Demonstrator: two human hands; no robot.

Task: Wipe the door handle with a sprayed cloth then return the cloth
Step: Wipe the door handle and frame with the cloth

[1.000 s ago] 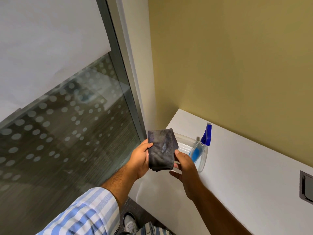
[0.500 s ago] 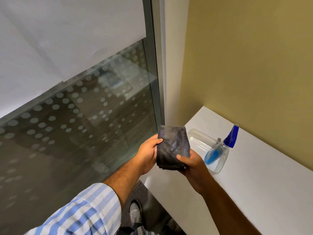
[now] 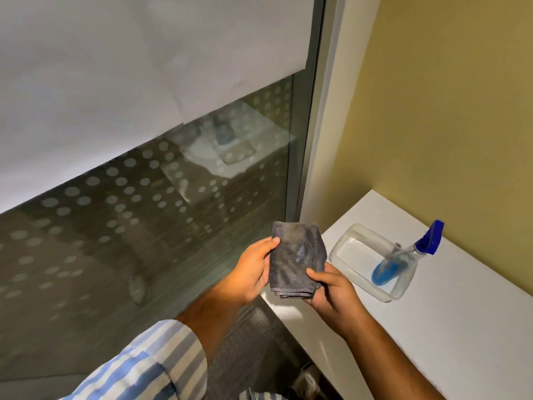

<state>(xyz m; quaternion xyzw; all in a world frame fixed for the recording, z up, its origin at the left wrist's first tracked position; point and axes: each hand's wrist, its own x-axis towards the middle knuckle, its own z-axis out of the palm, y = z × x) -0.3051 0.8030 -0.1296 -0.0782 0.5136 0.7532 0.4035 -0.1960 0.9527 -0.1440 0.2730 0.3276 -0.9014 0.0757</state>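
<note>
A folded dark grey cloth (image 3: 297,258) is held upright between both hands in front of me. My left hand (image 3: 249,272) pinches its left edge with the thumb on top. My right hand (image 3: 331,290) grips its lower right corner. Right of the hands, a clear plastic tub (image 3: 357,249) sits on the white counter (image 3: 461,327). A spray bottle (image 3: 403,261) with blue liquid and a blue nozzle leans inside the tub. No door handle is in view.
A glass panel (image 3: 144,212) with a dotted frosted pattern and a white upper film fills the left. Its grey metal frame (image 3: 305,140) meets a yellow wall (image 3: 447,111) at the corner. Dark floor and a shoe show below.
The view has swung left, so the hands, cloth and tub sit further right in the frame. Both hands have kept their hold on the cloth; the right hand shifted to its lower corner.
</note>
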